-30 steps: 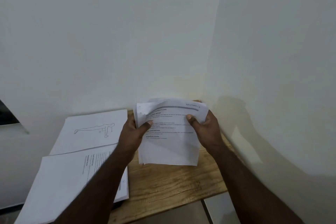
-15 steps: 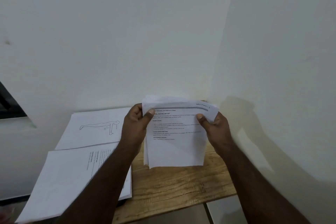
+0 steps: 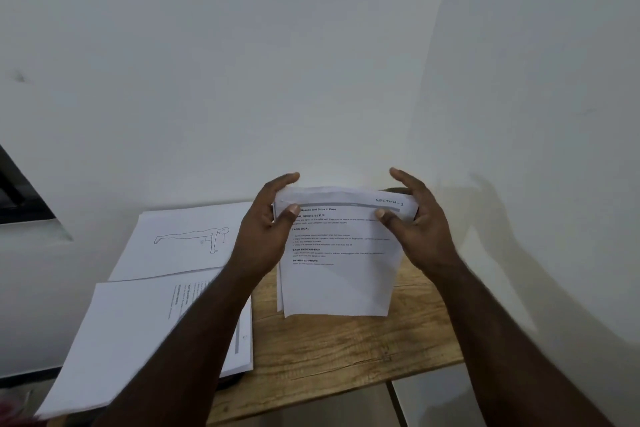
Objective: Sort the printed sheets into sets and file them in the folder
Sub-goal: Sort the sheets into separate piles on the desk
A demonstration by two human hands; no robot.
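Two hands, left hand (image 3: 266, 229), right hand (image 3: 419, 229), sheets (image 3: 337, 274) between

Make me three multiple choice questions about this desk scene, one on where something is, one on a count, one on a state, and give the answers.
1. Where does the sheet with the plank-pose drawing lie?
A. left of the held stack
B. right of the held stack
C. on the floor

2. How many hands hold the held stack?
A. none
B. one
C. two

3. How is the held stack oriented?
A. flat on the wooden table
B. stood up, bottom edge at the table
C. rolled into a tube

Answers: 1 A, it lies at the table's left. 2 C, left hand and right hand pinch its top corners. 3 B, its printed face is toward the camera.
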